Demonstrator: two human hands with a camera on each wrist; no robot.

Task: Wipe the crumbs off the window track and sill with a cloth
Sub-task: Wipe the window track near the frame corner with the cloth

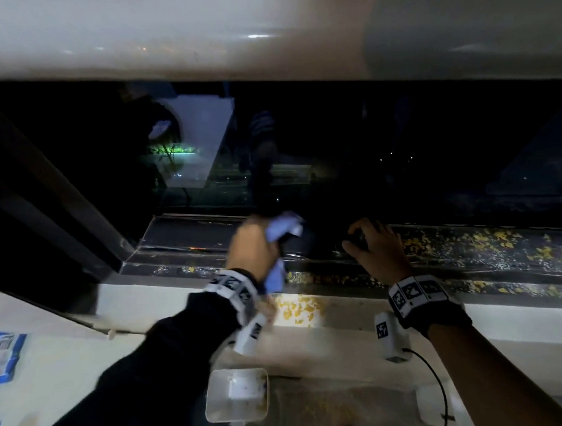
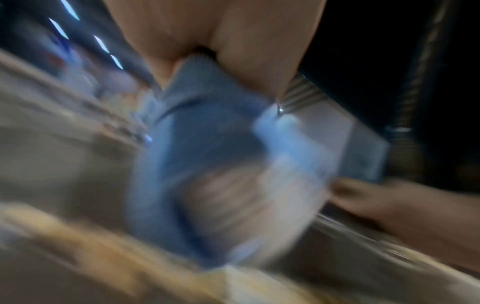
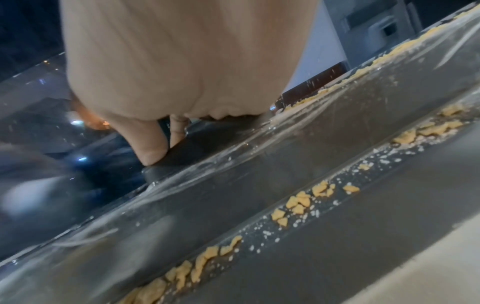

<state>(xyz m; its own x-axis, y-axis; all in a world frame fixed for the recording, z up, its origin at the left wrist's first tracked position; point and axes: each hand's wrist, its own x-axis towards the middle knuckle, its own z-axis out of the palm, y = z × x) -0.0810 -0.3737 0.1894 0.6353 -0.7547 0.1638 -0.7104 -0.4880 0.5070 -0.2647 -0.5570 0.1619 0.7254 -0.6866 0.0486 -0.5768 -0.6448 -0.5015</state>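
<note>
While left hand (image 1: pixel 253 247) grips cloth (image 1: pixel 284 227), crumbs (image 1: pixel 482 243) litter track (image 1: pixel 447 250).

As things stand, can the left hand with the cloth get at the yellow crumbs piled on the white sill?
Probably yes. The left hand grips the blue cloth over the track, and the crumbs lie on the sill just below its wrist, with nothing lying between them.

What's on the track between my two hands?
Head view: bare dark track between left hand and right hand; no crumbs visible there.
</note>
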